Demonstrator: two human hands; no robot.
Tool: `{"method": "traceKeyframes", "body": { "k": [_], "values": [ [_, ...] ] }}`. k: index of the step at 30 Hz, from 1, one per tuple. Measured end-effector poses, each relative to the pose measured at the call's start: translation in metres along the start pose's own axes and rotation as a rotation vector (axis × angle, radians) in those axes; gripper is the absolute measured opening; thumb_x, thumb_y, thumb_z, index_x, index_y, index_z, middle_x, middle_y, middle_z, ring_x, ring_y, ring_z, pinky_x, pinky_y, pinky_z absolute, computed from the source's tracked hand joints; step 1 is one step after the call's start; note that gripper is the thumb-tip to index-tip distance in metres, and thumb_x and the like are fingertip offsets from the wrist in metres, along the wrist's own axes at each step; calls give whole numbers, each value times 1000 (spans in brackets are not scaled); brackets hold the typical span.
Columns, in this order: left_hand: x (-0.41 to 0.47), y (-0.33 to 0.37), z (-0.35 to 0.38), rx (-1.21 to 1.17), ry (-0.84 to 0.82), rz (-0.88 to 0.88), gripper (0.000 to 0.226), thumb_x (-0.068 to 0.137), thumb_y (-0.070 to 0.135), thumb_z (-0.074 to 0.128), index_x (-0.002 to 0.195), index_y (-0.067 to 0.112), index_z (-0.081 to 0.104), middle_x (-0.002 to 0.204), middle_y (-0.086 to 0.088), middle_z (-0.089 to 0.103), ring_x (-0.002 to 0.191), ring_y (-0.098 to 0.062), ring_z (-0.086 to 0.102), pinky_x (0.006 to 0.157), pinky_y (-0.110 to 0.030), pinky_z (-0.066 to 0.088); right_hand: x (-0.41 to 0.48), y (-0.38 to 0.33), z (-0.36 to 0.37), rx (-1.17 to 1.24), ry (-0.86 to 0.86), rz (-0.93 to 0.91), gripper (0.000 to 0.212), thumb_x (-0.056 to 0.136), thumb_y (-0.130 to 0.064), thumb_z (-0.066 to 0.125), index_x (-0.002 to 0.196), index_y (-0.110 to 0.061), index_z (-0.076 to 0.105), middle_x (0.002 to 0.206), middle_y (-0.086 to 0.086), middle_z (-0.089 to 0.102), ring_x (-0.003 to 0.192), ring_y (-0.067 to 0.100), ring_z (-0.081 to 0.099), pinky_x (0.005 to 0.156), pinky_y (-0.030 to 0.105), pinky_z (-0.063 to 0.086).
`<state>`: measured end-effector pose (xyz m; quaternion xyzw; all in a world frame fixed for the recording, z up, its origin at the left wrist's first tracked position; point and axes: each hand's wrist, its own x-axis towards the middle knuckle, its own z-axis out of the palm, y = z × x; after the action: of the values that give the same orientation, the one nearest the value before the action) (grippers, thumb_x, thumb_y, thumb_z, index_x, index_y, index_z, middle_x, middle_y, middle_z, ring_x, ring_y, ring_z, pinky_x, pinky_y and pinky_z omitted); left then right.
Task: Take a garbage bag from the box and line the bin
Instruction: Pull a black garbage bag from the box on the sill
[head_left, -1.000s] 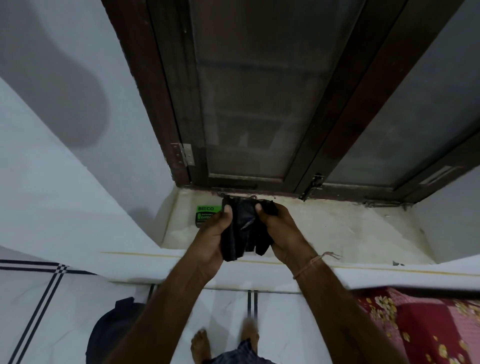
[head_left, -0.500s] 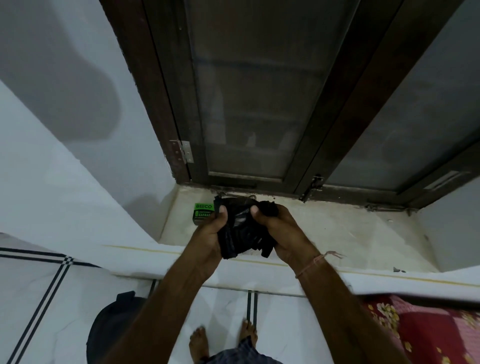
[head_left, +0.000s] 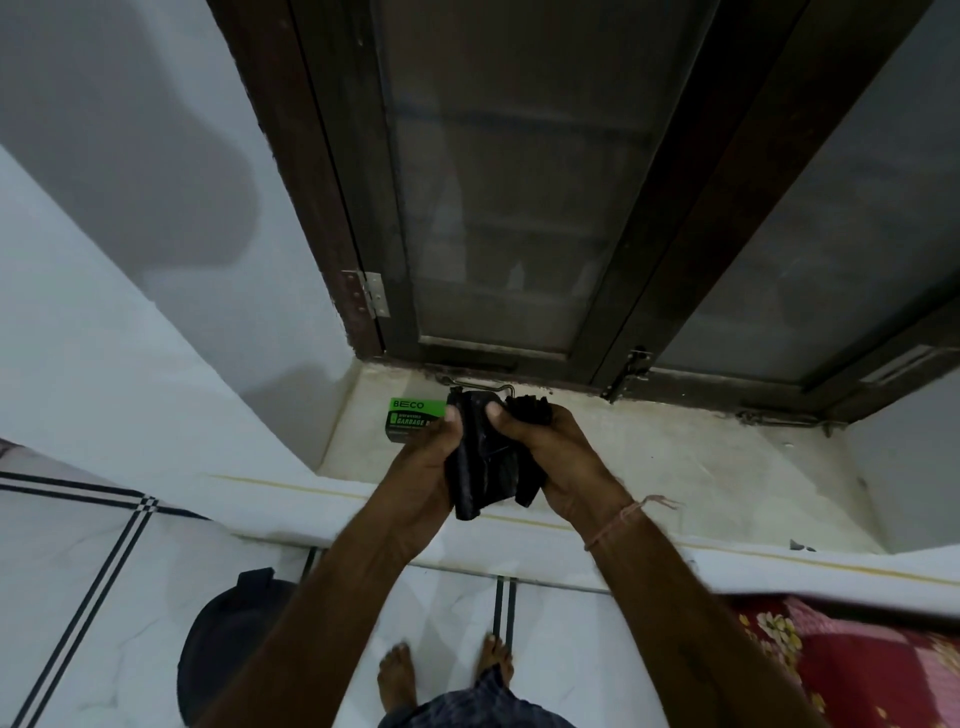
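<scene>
**Bag out of the box, both hands working it open**

Thumbs are on top of the folded black garbage bag (head_left: 491, 457), and that is the spot to work; the left hand (head_left: 423, 467) is closed on the bag's left edge, the right hand (head_left: 558, 462) is closed on its right side with a bunched tuft sticking up just past the knuckles; both pinch plastic, neither is free. To do this well, I'd say, roll the two layers against each other between thumb and forefinger until the mouth splits; thin film like this clings to itself, so a sliding rub should beat a straight pull; tug too hard at a fold and it may stretch or tear before it opens; once an edge parts, let the lower end hang and shake it out.

Now for places, all taken from the green box (head_left: 413, 418) on the stone sill (head_left: 675, 457); the bag is held just right of the box and nearer the person, the left thumb overlapping the box's right end in this view; whether skin touches card cannot be told. The dark bin (head_left: 218, 639) sits on the floor well below and left of the box, with no liner visible in it; the bag is in hand, the lining not yet begun.
</scene>
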<state>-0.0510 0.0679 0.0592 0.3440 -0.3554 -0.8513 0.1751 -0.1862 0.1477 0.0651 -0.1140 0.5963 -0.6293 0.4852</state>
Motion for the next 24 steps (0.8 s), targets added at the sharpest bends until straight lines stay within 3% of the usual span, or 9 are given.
{"method": "traceKeyframes", "body": {
  "k": [5,11,14,18,21,24],
  "values": [
    [1,1,-6,14,21,1,47,108,35,42,140,5,59,132,-18,70,119,-31,70,96,-42,58,3,2,-7,22,24,18,34,97,-17,68,121,6,70,118,28,74,113,42,71,94,43,61],
    [2,-2,-6,23,41,-5,43,108,33,40,137,8,61,125,-16,73,110,-30,73,80,-40,62,4,4,-11,24,65,0,25,99,-12,64,120,2,70,119,27,73,117,43,68,97,47,58],
    [1,-1,-2,-1,46,-20,41,109,28,41,137,5,60,128,-20,70,112,-33,70,81,-41,63,5,5,-10,37,49,1,22,103,-11,58,118,-1,70,114,20,74,120,42,67,103,46,54],
    [0,-2,1,-12,10,-2,37,109,27,39,128,8,65,119,-15,74,110,-31,69,82,-40,63,4,4,-8,106,-1,39,38,105,-26,54,126,3,67,122,22,73,124,40,66,108,46,51],
    [-1,-5,0,-11,-6,18,37,110,27,38,129,10,64,117,-11,76,108,-27,72,83,-38,62,-1,1,-6,100,-126,19,48,100,-35,61,128,3,67,127,26,71,122,37,68,106,42,53],
    [-1,-6,0,-14,-7,9,46,109,33,37,140,7,58,132,-17,70,118,-31,69,90,-43,61,-1,1,-5,51,-102,0,41,92,-20,72,125,4,69,123,31,70,119,45,67,98,40,58]
  ]
}}
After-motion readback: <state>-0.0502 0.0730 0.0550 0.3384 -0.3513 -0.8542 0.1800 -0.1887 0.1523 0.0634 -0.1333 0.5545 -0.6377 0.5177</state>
